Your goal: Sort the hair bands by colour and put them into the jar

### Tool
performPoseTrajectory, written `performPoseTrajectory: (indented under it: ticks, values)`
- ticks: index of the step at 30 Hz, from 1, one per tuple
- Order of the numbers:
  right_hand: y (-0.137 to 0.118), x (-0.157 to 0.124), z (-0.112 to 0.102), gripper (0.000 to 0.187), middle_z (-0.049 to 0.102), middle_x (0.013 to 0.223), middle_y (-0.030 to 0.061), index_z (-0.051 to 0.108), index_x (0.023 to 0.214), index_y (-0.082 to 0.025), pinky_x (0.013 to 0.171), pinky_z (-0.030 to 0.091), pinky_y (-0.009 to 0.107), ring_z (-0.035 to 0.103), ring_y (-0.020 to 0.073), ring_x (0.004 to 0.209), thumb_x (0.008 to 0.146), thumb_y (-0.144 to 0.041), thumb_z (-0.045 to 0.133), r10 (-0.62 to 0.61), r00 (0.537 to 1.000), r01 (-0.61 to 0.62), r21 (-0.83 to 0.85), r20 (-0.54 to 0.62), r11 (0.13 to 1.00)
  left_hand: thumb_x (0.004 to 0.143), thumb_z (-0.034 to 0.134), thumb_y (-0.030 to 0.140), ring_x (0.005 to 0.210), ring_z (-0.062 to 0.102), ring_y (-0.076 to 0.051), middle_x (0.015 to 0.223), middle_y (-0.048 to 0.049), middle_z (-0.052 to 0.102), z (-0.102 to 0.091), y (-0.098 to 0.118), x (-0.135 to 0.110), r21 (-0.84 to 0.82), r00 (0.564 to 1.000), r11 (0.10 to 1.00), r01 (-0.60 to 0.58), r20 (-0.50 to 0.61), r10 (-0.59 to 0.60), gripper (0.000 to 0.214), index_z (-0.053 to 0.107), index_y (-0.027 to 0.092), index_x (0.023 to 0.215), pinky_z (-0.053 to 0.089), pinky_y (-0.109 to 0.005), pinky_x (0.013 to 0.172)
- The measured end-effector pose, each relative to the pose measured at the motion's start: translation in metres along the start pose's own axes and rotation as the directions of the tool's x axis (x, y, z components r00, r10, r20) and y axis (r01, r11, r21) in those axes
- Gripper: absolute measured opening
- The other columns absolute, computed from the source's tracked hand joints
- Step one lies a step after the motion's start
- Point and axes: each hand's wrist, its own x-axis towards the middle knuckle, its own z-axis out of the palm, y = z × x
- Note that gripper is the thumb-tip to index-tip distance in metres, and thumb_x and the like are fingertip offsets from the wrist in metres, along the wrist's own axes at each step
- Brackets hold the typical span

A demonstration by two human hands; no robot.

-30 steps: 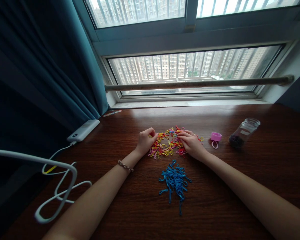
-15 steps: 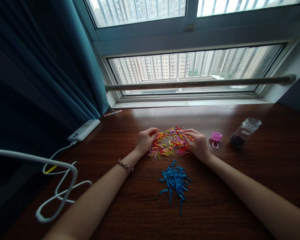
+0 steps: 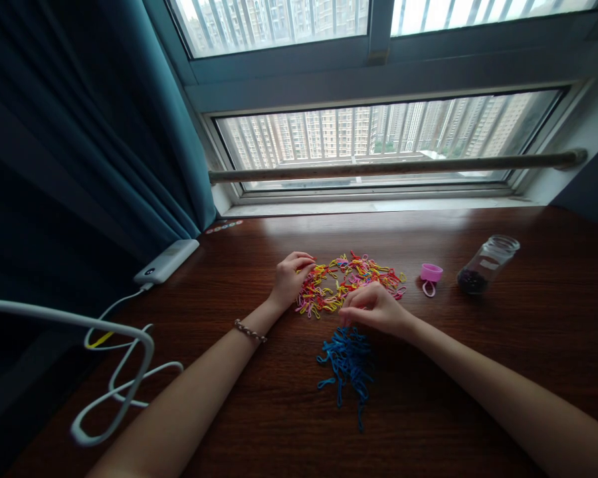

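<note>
A ring-shaped spread of small elastic hair bands (image 3: pixel 323 300) in yellow, red and pink lies on the wooden table. My left hand (image 3: pixel 290 279) rests at its left edge, thumb and fingers closed together; whatever they pinch is too small to make out. Nearer to me is a pile of blue hair bands (image 3: pixel 349 362). Over the far end of that pile hovers my right hand (image 3: pixel 373 311), its fingertips pinched and pointing left. Its fingers hide anything between them, and the hand covers part of the multicoloured bands behind.
Right of the bands stand a pink lid with a loop (image 3: pixel 431 273) and a tilted-looking glass jar (image 3: pixel 486 265) with dark contents. At left lie a white power bank (image 3: pixel 167 260) and a looped white cable (image 3: pixel 147 348). A window with a rail (image 3: pixel 398 167) closes off the back.
My right hand has moved from the right side of the multicoloured bands towards me, down to the blue pile. My left hand has stayed almost still.
</note>
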Motion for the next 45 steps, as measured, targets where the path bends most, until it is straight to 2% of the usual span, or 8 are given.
performPoseTrajectory:
  ticks: [3, 6, 9, 11, 17, 23, 40, 45]
  values:
    - [-0.003, -0.003, 0.006, 0.036, 0.067, 0.064, 0.0037, 0.067, 0.060, -0.014, 0.058, 0.046, 0.023, 0.060, 0.0131, 0.058, 0.080, -0.040, 0.052, 0.013, 0.993, -0.010, -0.020, 0.120, 1.000, 0.079, 0.054, 0.027, 0.078, 0.057, -0.015, 0.082, -0.0038, 0.060, -0.001, 0.001, 0.000, 0.035, 1.000, 0.999, 0.012, -0.017, -0.011, 0.016, 0.066, 0.018, 0.075, 0.047, -0.027, 0.072]
    - [0.004, -0.002, -0.003, 0.040, 0.066, 0.062, 0.0031, 0.067, 0.060, -0.015, 0.059, 0.045, 0.023, 0.060, 0.0136, 0.058, 0.084, -0.040, 0.046, 0.038, 0.984, -0.056, -0.100, -0.175, 0.993, 0.079, 0.054, 0.029, 0.069, 0.054, -0.013, 0.074, -0.0025, 0.057, -0.002, 0.006, 0.001, 0.081, 0.998, 0.996, 0.034, -0.050, -0.030, 0.017, 0.064, 0.018, 0.073, 0.045, -0.025, 0.066]
    - [0.022, 0.001, -0.026, 0.035, 0.066, 0.061, 0.0028, 0.069, 0.069, -0.016, 0.056, 0.043, 0.024, 0.059, 0.0149, 0.056, 0.083, -0.039, 0.046, 0.029, 0.802, -0.203, -0.226, -0.597, 0.953, 0.080, 0.052, 0.029, 0.063, 0.052, -0.012, 0.070, -0.0024, 0.057, -0.002, 0.020, -0.001, 0.027, 1.000, 1.000, 0.014, 0.019, -0.014, 0.019, 0.062, 0.016, 0.072, 0.044, -0.024, 0.062]
    - [0.036, 0.002, -0.041, 0.025, 0.068, 0.069, 0.0033, 0.070, 0.076, -0.018, 0.055, 0.043, 0.025, 0.059, 0.0162, 0.057, 0.078, -0.037, 0.054, -0.003, 0.738, -0.287, -0.317, -0.674, 0.904, 0.080, 0.052, 0.031, 0.062, 0.053, -0.012, 0.069, -0.0030, 0.059, -0.001, 0.035, -0.003, -0.056, 0.991, 0.998, -0.009, 0.136, 0.017, 0.019, 0.062, 0.016, 0.073, 0.043, -0.024, 0.059]
    - [0.060, -0.001, -0.050, 0.016, 0.068, 0.078, 0.0031, 0.069, 0.085, -0.023, 0.068, 0.045, 0.030, 0.058, 0.0179, 0.072, 0.073, -0.021, 0.059, -0.023, 0.871, -0.286, -0.544, -0.491, 0.789, 0.078, 0.055, 0.027, 0.064, 0.057, -0.012, 0.072, -0.0044, 0.065, 0.004, 0.082, -0.022, -0.289, 0.790, 0.955, -0.062, 0.571, 0.224, 0.016, 0.065, 0.015, 0.077, 0.045, -0.021, 0.062]
    - [0.059, 0.001, -0.045, 0.020, 0.067, 0.083, 0.0041, 0.068, 0.088, -0.022, 0.073, 0.044, 0.032, 0.054, 0.0199, 0.080, 0.074, -0.014, 0.056, -0.093, 0.909, -0.220, -0.660, -0.405, 0.719, 0.077, 0.054, 0.024, 0.066, 0.060, -0.011, 0.076, -0.0058, 0.068, 0.005, 0.096, -0.033, -0.387, 0.619, 0.920, -0.067, 0.707, 0.342, 0.017, 0.066, 0.015, 0.084, 0.046, -0.019, 0.065]
    - [0.052, 0.004, -0.047, 0.026, 0.068, 0.075, 0.0065, 0.066, 0.084, -0.015, 0.063, 0.046, 0.027, 0.062, 0.0178, 0.068, 0.075, -0.038, 0.057, 0.078, 0.689, -0.226, -0.113, -0.720, 0.967, 0.078, 0.057, 0.030, 0.060, 0.054, -0.010, 0.065, -0.0032, 0.063, 0.007, 0.087, -0.026, -0.357, 0.635, 0.895, -0.266, 0.634, 0.441, 0.017, 0.065, 0.015, 0.074, 0.042, -0.020, 0.060]
    - [0.042, 0.006, -0.044, 0.030, 0.061, 0.060, 0.0028, 0.064, 0.081, -0.013, 0.048, 0.041, 0.023, 0.053, 0.0120, 0.052, 0.073, -0.041, 0.059, 0.147, 0.698, -0.140, 0.068, -0.700, 0.988, 0.083, 0.048, 0.034, 0.078, 0.055, -0.016, 0.078, -0.0053, 0.065, 0.007, 0.066, -0.014, 0.030, 0.894, 0.965, -0.261, 0.386, 0.229, 0.024, 0.065, 0.017, 0.079, 0.041, -0.031, 0.078]
